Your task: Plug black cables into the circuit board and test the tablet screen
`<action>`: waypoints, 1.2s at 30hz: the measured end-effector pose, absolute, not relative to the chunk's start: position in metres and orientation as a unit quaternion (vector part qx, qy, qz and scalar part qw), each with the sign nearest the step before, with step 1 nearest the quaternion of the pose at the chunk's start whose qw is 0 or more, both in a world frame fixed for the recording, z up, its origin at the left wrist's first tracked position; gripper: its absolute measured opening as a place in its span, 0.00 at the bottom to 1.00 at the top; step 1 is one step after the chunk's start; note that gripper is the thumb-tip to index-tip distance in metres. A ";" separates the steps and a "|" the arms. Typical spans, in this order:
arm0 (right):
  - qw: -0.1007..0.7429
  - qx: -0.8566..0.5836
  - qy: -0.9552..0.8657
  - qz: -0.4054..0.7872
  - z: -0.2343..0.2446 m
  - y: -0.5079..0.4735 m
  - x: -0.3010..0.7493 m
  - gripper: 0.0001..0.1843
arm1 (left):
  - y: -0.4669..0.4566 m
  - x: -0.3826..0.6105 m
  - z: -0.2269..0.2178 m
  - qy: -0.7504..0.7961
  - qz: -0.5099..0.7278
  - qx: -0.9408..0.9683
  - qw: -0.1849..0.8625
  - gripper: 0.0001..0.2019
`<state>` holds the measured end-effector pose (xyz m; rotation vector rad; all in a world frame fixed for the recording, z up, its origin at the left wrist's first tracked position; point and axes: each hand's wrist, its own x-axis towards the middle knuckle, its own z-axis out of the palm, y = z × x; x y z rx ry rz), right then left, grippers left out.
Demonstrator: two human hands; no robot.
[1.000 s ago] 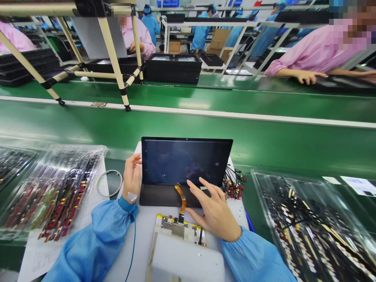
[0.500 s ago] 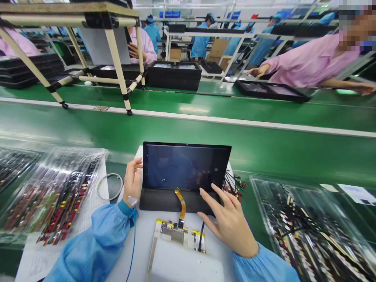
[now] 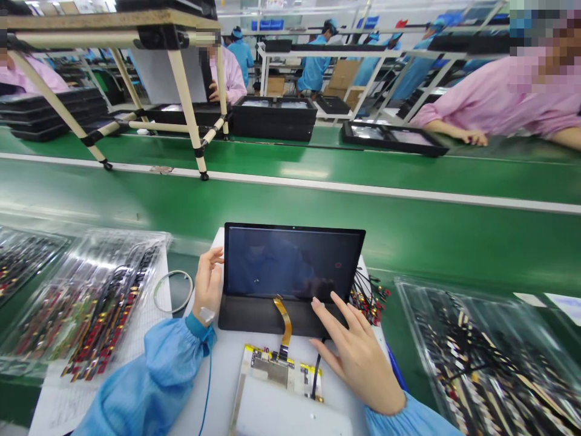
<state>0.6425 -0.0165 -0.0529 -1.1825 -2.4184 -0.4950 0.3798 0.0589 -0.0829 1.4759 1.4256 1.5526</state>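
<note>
A dark display panel [image 3: 290, 263] stands tilted up on a black base [image 3: 254, 315] in front of me. My left hand [image 3: 207, 284] rests against the panel's left edge, fingers curled on it. My right hand [image 3: 356, 351] lies open with fingers spread, fingertips on the black base near the panel's lower right. An orange flex cable [image 3: 285, 321] runs from the panel down to a circuit board [image 3: 276, 368] at the top of a white back cover [image 3: 290, 412].
Clear plastic trays of cables lie at left [image 3: 86, 303] and right [image 3: 490, 357]. A wire ring [image 3: 173, 290] sits left of the panel and loose connectors [image 3: 370, 297] to its right. A green conveyor [image 3: 408, 224] runs behind. Pink-sleeved people [image 3: 490, 103] work across it.
My right hand has slid right and back from the flex cable to the base's right part. The left hand stays on the panel's edge. Across the belt, a black tray has come into view.
</note>
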 end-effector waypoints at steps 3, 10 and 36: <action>0.217 -0.455 -0.843 -0.187 -0.052 -0.017 0.643 0.23 | 0.060 0.378 -0.085 0.529 0.578 0.551 0.287 0.16; 0.323 -0.483 -0.799 -0.153 -0.055 -0.027 0.648 0.19 | 0.061 0.373 -0.090 0.516 0.587 0.547 0.301 0.18; 0.292 -0.490 -0.815 -0.101 -0.051 -0.022 0.633 0.16 | 0.069 0.370 -0.079 0.518 0.619 0.529 0.263 0.16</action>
